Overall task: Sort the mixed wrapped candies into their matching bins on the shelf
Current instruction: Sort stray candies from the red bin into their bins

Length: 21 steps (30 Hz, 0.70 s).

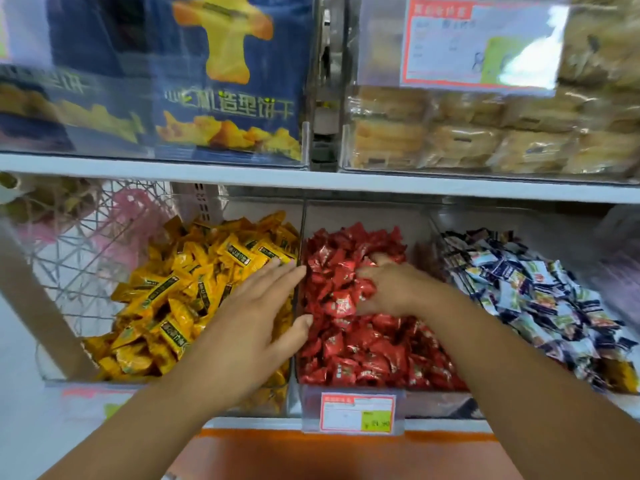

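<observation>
— Where is this?
— A shop, at a white shelf with two tiers of clear bins.

— And the fingers?
— The right hand has its fingers curled down into the red candies, closed round a bunch of them towards the back of the middle bin. The left hand is flat, palm down. Its fingers are straight and hold nothing. It lies over the right edge of the yellow candies, fingertips at the divider between the two bins.

— What lies around them?
— The yellow candies fill the left bin, the red ones the middle. Blue-and-white candies fill the right bin, with a few yellow wrappers at its front corner. A price tag hangs on the front of the middle bin. Left of the yellow candies stands a white wire basket.

— And above?
— Blue biscuit boxes at left, wrapped pastries at right, both behind clear fronts.
</observation>
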Each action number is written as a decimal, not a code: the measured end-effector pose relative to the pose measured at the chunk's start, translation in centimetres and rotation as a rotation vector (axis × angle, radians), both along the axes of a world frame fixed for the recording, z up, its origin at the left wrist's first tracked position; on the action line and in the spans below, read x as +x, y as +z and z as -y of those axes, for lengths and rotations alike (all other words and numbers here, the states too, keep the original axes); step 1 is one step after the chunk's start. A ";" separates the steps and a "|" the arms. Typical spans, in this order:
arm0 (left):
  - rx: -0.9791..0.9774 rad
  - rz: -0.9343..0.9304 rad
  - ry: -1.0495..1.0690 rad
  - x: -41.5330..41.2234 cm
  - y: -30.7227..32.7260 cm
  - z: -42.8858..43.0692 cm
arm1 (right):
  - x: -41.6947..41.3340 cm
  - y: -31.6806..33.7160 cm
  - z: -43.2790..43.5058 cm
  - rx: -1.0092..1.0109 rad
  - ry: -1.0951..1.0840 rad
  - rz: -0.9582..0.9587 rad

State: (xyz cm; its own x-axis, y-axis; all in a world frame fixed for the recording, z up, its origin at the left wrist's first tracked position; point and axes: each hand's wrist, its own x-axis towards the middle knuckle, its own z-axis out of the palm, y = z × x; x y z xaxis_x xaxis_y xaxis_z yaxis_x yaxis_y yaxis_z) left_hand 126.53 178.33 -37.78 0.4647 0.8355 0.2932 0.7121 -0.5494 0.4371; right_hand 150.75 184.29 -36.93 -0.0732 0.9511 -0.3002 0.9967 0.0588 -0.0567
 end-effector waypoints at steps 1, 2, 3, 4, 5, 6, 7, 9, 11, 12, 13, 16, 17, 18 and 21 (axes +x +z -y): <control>0.006 -0.002 -0.003 0.0 -0.1 0.1 | 0.4 0.9 -0.2 0.000 -0.022 -0.009; 0.007 0.002 -0.008 -0.1 -0.2 0.1 | 0.8 2.1 0.0 -0.013 -0.035 -0.030; 0.006 0.008 -0.014 -0.2 -0.3 0.2 | 1.2 3.4 0.3 -0.029 -0.034 -0.054; 0.004 0.011 -0.021 -0.3 -0.3 0.2 | 1.3 4.8 0.9 -0.038 -0.018 -0.065; 0.010 0.013 -0.030 -0.4 -0.3 0.1 | 1.1 5.9 1.7 -0.036 0.008 -0.064; 0.022 0.013 -0.038 -0.4 -0.2 0.0 | 0.6 6.6 2.5 -0.037 0.047 -0.066; 0.033 0.012 -0.047 -0.5 -0.1 -0.1 | -0.4 6.6 3.3 -0.051 0.102 -0.076; 0.055 0.010 -0.063 -0.5 0.0 -0.3 | -3.0 4.5 4.6 -0.107 0.242 -0.104; 0.067 0.010 -0.067 -0.5 0.3 -0.3 | -5.2 1.1 5.1 -0.167 0.322 -0.086; 0.065 0.004 -0.062 -0.5 0.3 -0.3 | -5.6 -0.1 4.9 -0.172 0.319 -0.045; 0.058 -0.004 -0.055 -0.5 0.4 -0.2 | -5.5 -1.0 4.5 -0.154 0.302 -0.004; 0.015 -0.001 -0.041 -0.4 0.5 0.0 | -3.9 -1.4 2.9 -0.041 0.238 0.067; 0.002 0.004 -0.044 -0.4 0.5 0.0 | -3.4 -1.0 2.4 -0.004 0.205 0.068; -0.009 0.006 -0.047 -0.4 0.5 -0.1 | -2.9 -0.7 2.0 0.030 0.165 0.058; -0.039 -0.002 -0.048 -0.5 0.4 0.1 | -1.4 0.9 1.2 0.062 0.039 -0.041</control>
